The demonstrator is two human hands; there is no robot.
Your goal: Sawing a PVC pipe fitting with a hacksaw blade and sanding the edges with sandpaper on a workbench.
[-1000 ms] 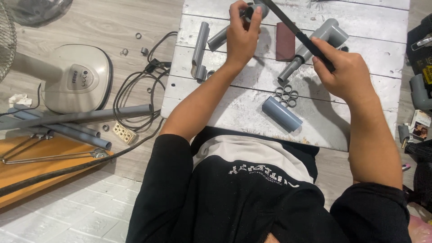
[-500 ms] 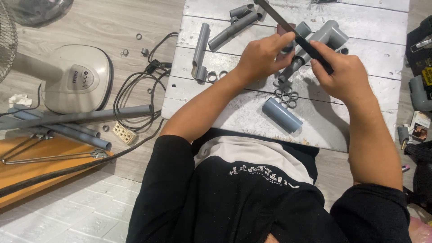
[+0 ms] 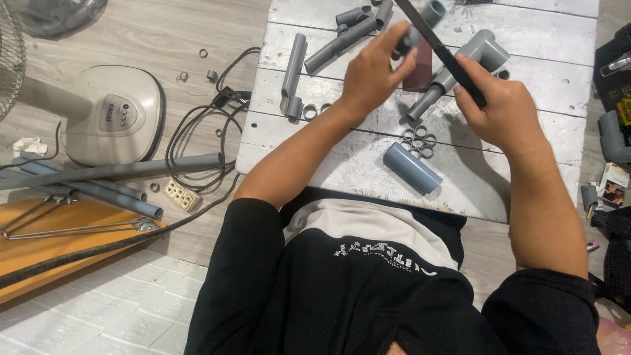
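Off the right edge of my white plank worktop [image 3: 526, 190], on the floor, lies a small box [image 3: 614, 186], pale with a dark picture on its face. At the far right, higher up, sits a yellow label [image 3: 624, 112] on a black thing. On the fan base [image 3: 112, 125], left, is a grey control panel.

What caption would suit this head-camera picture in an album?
Left hand holds a short grey pipe piece while right hand sets a dark file against it.
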